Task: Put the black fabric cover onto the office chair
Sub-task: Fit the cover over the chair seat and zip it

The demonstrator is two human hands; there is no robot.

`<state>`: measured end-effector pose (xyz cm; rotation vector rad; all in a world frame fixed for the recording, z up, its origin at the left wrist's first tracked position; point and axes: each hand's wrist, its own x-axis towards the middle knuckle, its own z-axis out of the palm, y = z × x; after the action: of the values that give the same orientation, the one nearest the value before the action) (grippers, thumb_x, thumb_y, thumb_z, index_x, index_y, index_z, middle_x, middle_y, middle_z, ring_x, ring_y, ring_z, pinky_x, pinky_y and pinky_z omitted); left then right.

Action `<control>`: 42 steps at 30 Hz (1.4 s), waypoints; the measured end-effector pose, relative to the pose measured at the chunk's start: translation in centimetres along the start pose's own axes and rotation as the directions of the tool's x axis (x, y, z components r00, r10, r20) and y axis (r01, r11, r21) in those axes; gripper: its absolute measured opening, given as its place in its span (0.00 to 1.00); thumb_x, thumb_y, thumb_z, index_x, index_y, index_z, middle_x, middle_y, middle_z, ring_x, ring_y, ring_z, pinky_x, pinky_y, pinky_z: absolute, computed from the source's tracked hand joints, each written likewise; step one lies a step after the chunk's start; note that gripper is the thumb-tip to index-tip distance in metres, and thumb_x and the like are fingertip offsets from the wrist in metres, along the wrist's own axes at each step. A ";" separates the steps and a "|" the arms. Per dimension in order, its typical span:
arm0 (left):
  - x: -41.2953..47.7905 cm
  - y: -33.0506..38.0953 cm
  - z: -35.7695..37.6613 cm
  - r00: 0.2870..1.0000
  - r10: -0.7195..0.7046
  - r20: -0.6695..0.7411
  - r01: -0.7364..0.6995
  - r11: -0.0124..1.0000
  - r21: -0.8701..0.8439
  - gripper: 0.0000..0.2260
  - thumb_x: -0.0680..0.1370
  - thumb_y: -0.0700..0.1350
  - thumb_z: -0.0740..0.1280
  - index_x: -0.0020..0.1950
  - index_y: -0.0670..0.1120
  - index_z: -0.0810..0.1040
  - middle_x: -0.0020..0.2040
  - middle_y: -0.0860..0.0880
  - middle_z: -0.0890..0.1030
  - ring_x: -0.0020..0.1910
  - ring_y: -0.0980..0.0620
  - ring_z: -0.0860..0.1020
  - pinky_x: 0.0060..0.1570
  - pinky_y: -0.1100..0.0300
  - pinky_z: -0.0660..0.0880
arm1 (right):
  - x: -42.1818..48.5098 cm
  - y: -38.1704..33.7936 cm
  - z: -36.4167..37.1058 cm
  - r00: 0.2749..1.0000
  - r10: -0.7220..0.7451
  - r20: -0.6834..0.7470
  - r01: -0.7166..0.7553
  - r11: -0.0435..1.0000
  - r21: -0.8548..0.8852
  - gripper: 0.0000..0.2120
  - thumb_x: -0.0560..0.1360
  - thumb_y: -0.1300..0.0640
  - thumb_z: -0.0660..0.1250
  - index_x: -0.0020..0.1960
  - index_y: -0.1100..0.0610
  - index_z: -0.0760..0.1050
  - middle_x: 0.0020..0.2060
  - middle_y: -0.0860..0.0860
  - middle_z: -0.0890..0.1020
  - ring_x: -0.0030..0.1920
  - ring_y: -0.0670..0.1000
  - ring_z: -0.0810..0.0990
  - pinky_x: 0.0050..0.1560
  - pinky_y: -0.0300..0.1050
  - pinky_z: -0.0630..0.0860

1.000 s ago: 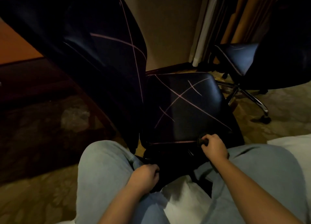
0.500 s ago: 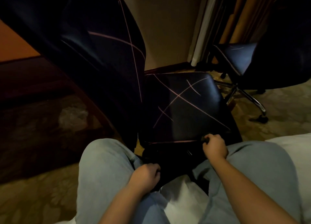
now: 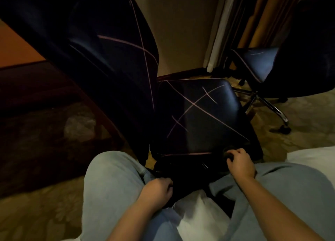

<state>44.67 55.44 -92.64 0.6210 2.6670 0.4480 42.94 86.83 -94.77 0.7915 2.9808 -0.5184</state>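
The office chair [image 3: 116,63] lies tipped toward me between my knees, its tall backrest rising to the upper left. A black fabric cover [image 3: 197,114] with thin pink crossing lines is stretched over the seat. My right hand [image 3: 239,162] grips the cover's bunched hem at the seat's near right corner. My left hand [image 3: 156,190] is curled round dark fabric at the lower left edge, under the seat. The seat's underside is in shadow and hard to make out.
A second office chair [image 3: 261,63] with a chrome star base [image 3: 268,104] stands at the right. A pale wall and curtains are behind. Patterned carpet [image 3: 308,132] covers the floor. White bedding [image 3: 201,215] lies under my legs. A dark wooden desk [image 3: 36,99] is at the left.
Almost nothing has moved. My right hand has shifted slightly along the seat's front edge while keeping hold of the hem; my left hand stays where it was.
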 end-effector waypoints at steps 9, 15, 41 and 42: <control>0.2 0.6 -0.1 1.000 -0.007 -0.012 0.007 1.000 -0.002 0.14 0.80 0.48 0.58 0.63 0.47 0.75 0.57 0.46 0.79 0.56 0.48 0.77 0.52 0.56 0.70 | 0.5 -1.6 -0.3 0.988 0.146 -0.048 -0.145 0.989 0.035 0.13 0.75 0.61 0.66 0.59 0.58 0.79 0.58 0.60 0.74 0.58 0.61 0.72 0.50 0.54 0.75; -0.1 0.4 -0.3 0.999 -0.026 0.028 0.025 0.999 0.045 0.14 0.81 0.48 0.58 0.63 0.46 0.74 0.58 0.45 0.79 0.56 0.47 0.76 0.51 0.54 0.71 | -0.1 -5.6 0.9 0.994 -0.090 0.068 0.089 0.996 0.013 0.12 0.74 0.58 0.68 0.57 0.54 0.79 0.57 0.55 0.75 0.59 0.56 0.72 0.52 0.47 0.75; -0.3 0.3 -0.6 0.998 -0.040 0.050 0.038 0.998 0.040 0.14 0.80 0.49 0.58 0.64 0.47 0.74 0.58 0.45 0.79 0.56 0.46 0.77 0.52 0.53 0.72 | -1.5 -7.6 1.6 0.985 -0.113 0.130 0.112 0.994 0.016 0.10 0.74 0.59 0.66 0.54 0.51 0.80 0.56 0.54 0.72 0.58 0.55 0.72 0.53 0.46 0.75; -0.4 0.2 -0.7 0.998 -0.041 0.054 0.039 0.998 0.045 0.14 0.80 0.49 0.58 0.64 0.47 0.74 0.58 0.45 0.79 0.56 0.45 0.77 0.51 0.53 0.72 | -1.5 -7.7 1.7 0.984 -0.119 0.131 0.118 0.993 0.022 0.10 0.74 0.58 0.66 0.55 0.51 0.80 0.56 0.53 0.72 0.58 0.54 0.72 0.53 0.46 0.74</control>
<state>44.80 55.26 -91.86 0.5834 2.6386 0.3565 40.44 79.29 -93.79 0.5590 2.9169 -0.5729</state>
